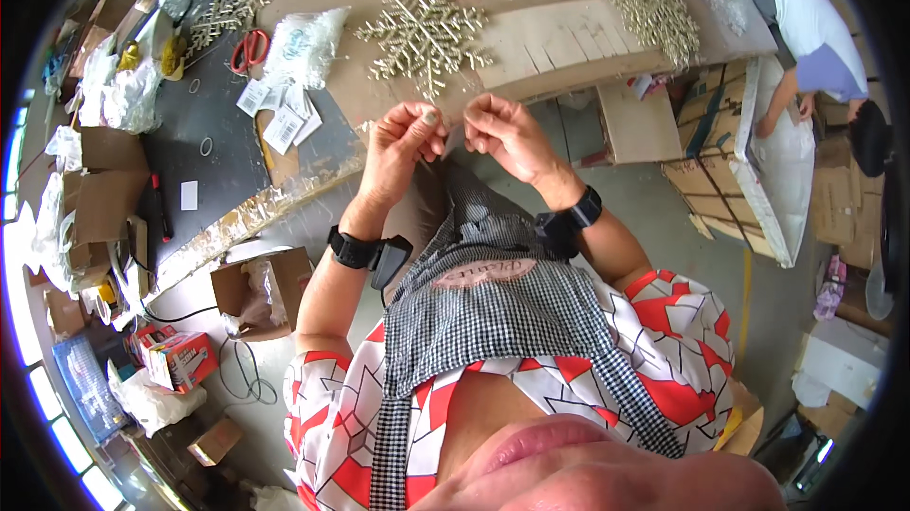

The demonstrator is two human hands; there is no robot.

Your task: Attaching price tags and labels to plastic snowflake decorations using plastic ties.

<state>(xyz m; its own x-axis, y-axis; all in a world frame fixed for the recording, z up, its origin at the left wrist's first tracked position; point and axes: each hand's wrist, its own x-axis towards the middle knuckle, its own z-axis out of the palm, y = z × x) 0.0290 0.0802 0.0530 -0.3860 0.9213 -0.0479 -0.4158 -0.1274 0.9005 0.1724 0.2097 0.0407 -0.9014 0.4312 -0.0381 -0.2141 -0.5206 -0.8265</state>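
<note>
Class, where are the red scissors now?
In the head view, the red scissors lie at upper left on the dark tabletop, left of the clear plastic bag.

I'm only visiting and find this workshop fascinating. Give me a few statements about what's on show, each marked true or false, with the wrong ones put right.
1. There is a gap between the left hand and the right hand. True.
2. The snowflake decoration nearest the hands is bright blue. False: it is pale gold.
3. The red-handled scissors lie to the left of the plastic packet. True.
4. The left hand is gripping the scissors. False: they lie on the table, away from both hands.
5. The person wears a checked apron. True.
</note>
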